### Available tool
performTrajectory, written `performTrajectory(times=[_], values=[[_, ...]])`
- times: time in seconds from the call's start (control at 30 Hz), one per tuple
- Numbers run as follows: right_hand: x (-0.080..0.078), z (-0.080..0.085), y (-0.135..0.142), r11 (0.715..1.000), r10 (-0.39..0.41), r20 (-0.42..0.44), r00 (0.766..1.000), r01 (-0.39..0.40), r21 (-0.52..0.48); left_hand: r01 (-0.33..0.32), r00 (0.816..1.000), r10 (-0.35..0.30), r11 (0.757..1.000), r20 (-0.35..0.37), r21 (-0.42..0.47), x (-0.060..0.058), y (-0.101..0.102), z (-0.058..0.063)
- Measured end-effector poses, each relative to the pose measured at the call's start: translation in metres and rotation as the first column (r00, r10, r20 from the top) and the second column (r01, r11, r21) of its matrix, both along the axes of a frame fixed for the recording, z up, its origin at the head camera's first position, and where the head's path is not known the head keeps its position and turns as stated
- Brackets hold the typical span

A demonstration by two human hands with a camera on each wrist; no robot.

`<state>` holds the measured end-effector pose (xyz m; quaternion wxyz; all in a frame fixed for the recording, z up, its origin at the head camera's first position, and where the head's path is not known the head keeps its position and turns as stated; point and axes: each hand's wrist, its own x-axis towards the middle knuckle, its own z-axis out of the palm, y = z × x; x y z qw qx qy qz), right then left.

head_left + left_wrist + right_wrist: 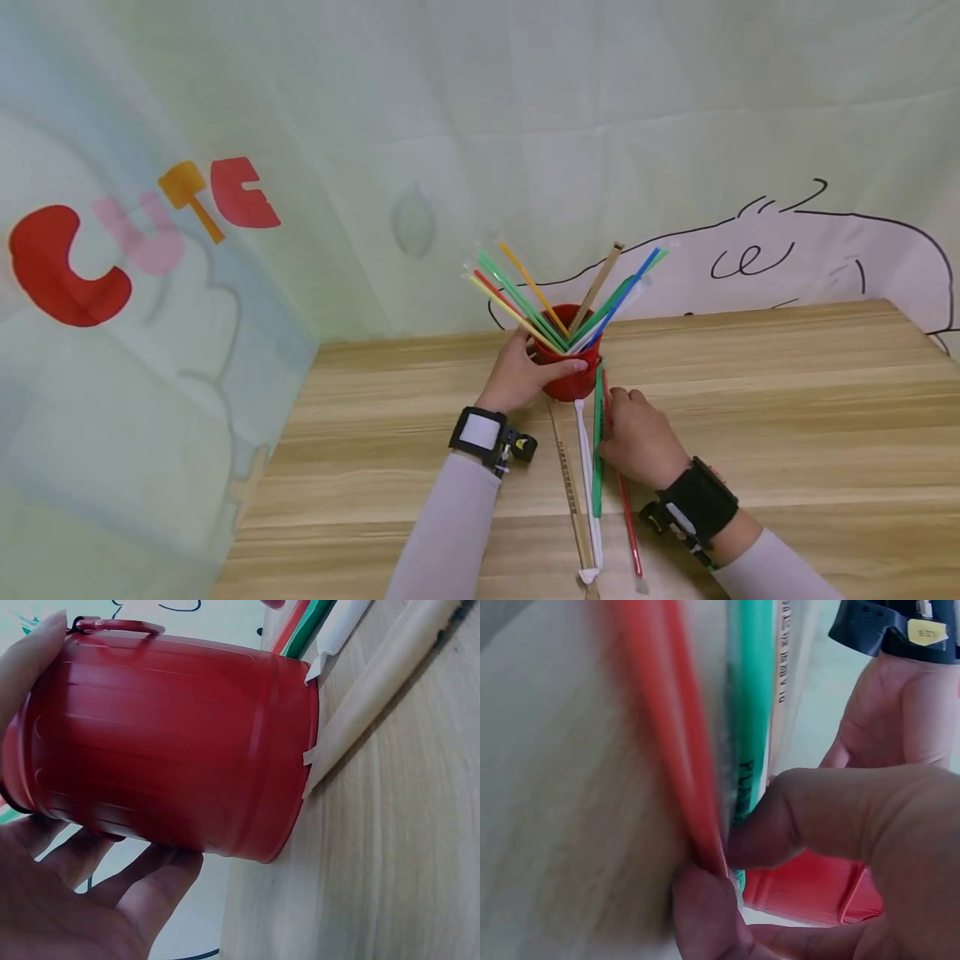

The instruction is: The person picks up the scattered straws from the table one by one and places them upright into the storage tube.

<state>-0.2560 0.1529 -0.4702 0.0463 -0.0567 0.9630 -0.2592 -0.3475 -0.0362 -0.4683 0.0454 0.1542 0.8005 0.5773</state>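
Note:
A small red bucket [573, 385] stands upright on the table, full of wrapped straws in several colours [540, 321] that fan out over its rim. My left hand [517, 375] grips the bucket around its left side; the left wrist view shows thumb and fingers on opposite sides of the red wall [157, 735]. Beside the bucket, my right hand [645, 442] pinches a red straw [671, 727] between thumb and finger, low over the tabletop. Just left of that straw lie a green straw [597, 475], a white straw [587, 483] and a brown paper-wrapped straw [570, 483].
The wood-grain table [375, 467] ends at a pale printed curtain [487, 167] behind the bucket. The curtain also hangs along the left side. Both wrists carry black straps [705, 500] with small cameras.

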Motion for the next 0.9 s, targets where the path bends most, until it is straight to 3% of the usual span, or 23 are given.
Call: performTrajectory(times=[0.2,0.4,0.57,0.9], values=[[-0.004,-0.002,0.001,1.0,-0.016,0.006,1.0,0.016,-0.002,0.018,1.0,-0.018,1.0,0.0,0.011,0.0,0.0,0.001],[-0.006,0.005,0.012,0.992,-0.014,0.093,0.996,0.026,-0.126,0.028,1.0,-0.028,0.999,0.011,0.021,0.001,-0.001,0.002],[-0.009,0.016,0.024,0.984,-0.019,0.138,0.99,0.043,-0.173,0.029,1.0,-0.029,0.999,0.01,0.024,0.002,-0.002,0.001],[-0.011,0.037,0.051,0.938,-0.022,0.086,0.996,0.051,-0.342,0.031,1.0,-0.031,0.999,-0.004,0.012,0.002,-0.001,0.002]])
